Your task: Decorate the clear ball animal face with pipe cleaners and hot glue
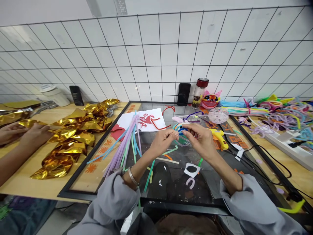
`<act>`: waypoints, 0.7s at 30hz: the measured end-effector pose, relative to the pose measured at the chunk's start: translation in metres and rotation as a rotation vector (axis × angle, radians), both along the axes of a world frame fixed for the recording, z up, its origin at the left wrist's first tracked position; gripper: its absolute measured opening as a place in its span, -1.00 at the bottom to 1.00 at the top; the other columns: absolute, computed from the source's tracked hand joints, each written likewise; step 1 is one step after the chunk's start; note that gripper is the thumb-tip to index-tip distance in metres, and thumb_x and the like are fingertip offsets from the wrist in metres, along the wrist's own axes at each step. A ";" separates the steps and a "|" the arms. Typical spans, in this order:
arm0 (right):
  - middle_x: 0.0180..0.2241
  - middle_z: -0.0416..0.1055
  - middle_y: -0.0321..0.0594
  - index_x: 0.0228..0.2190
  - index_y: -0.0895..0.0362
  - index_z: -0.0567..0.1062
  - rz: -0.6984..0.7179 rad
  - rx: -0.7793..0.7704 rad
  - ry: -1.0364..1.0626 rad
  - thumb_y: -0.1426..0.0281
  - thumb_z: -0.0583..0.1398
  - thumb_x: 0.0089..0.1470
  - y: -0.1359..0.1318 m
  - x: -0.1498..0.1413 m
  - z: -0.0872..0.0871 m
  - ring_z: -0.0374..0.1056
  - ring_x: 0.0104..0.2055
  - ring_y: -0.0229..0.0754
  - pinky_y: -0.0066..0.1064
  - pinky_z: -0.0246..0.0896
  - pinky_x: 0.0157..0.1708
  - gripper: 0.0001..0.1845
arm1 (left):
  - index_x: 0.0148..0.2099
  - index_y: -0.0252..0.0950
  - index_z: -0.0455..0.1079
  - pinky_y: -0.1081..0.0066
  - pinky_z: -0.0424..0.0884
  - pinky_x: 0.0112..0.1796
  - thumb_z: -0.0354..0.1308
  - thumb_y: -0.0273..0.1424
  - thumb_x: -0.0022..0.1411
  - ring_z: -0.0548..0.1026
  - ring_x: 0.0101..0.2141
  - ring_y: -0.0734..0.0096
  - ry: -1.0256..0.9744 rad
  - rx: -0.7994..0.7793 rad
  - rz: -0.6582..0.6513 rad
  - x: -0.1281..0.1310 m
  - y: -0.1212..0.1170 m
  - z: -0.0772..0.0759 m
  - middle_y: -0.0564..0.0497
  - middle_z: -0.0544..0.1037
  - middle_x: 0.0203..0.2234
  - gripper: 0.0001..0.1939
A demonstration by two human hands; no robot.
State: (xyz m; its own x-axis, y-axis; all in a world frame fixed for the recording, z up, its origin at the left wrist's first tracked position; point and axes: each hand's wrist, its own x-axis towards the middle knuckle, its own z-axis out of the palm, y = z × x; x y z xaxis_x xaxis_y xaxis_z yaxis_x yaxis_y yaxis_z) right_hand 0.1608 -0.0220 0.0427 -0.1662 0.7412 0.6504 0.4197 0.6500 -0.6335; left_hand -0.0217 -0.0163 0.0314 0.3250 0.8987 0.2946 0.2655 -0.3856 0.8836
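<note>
Over the dark glass-topped board, my left hand (163, 141) and my right hand (201, 140) meet at a round craft piece of blue and pale pipe cleaners (181, 125). Both hands are closed, thumbs and fingers pinching it from either side. My fingers hide part of the piece. Just left of my left hand lies a bundle of purple, blue and green pipe cleaners (123, 147). A yellow glue gun (221, 139) rests close to my right hand. Below the hands are a white paper cutout with a dark oval (192, 170) and a small pale curved strip (190, 183).
White paper with a red cutout (144, 120) lies behind the bundle. A phone (184, 94) and a glass bottle (200, 93) stand by the wall. Cables and a power strip (283, 142) are on the right. At left, another person's hands (34, 135) handle gold foil (70, 143).
</note>
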 end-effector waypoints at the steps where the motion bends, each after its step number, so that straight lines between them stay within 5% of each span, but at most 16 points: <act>1: -0.35 0.58 -0.17 -0.28 0.11 0.62 0.009 -0.068 0.056 0.36 0.24 0.09 0.000 -0.001 -0.002 0.44 -0.37 -0.17 -0.31 0.36 -0.34 -0.83 | -0.43 -0.33 0.41 0.45 0.16 -0.39 -0.03 -0.10 0.29 0.24 -0.49 0.49 -0.004 0.002 -0.009 0.000 -0.001 -0.001 0.10 0.32 -0.58 -0.56; 7: -0.62 0.46 -0.30 -0.43 0.16 0.60 0.034 -0.441 0.389 0.29 0.39 -0.17 -0.001 -0.002 -0.001 0.26 -0.64 -0.31 -0.47 0.17 -0.64 -0.77 | -0.36 -0.37 0.45 0.47 0.06 -0.49 -0.02 -0.01 0.31 0.13 -0.57 0.55 -0.104 -0.077 -0.088 0.001 -0.001 -0.005 0.15 0.21 -0.63 -0.48; 13: -0.65 0.44 -0.34 -0.47 0.14 0.58 -0.011 -0.436 0.461 0.31 0.41 -0.25 -0.003 -0.004 0.005 0.23 -0.66 -0.35 -0.52 0.08 -0.70 -0.77 | -0.05 -0.37 0.39 0.50 0.20 -0.49 0.02 -0.07 0.33 0.27 -0.57 0.54 -0.223 -0.139 -0.077 0.002 -0.003 -0.004 0.11 0.42 -0.58 -0.56; 21: -0.63 0.45 -0.33 -0.45 0.14 0.58 -0.035 -0.419 0.473 0.32 0.41 -0.24 -0.003 -0.006 0.004 0.27 -0.64 -0.34 -0.52 0.17 -0.67 -0.77 | -0.19 -0.33 0.55 0.41 0.32 -0.27 0.05 -0.24 0.35 0.45 -0.36 0.38 -0.008 0.180 0.120 0.001 -0.004 -0.005 -0.04 0.56 -0.40 -0.69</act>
State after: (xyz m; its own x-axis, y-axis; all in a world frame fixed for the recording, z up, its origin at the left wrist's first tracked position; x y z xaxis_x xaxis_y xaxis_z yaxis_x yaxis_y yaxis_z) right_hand 0.1553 -0.0249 0.0472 0.0976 0.9487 0.3007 0.0485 0.2972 -0.9536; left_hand -0.0203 -0.0200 0.0266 0.2157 0.8635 0.4559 0.3128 -0.5033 0.8055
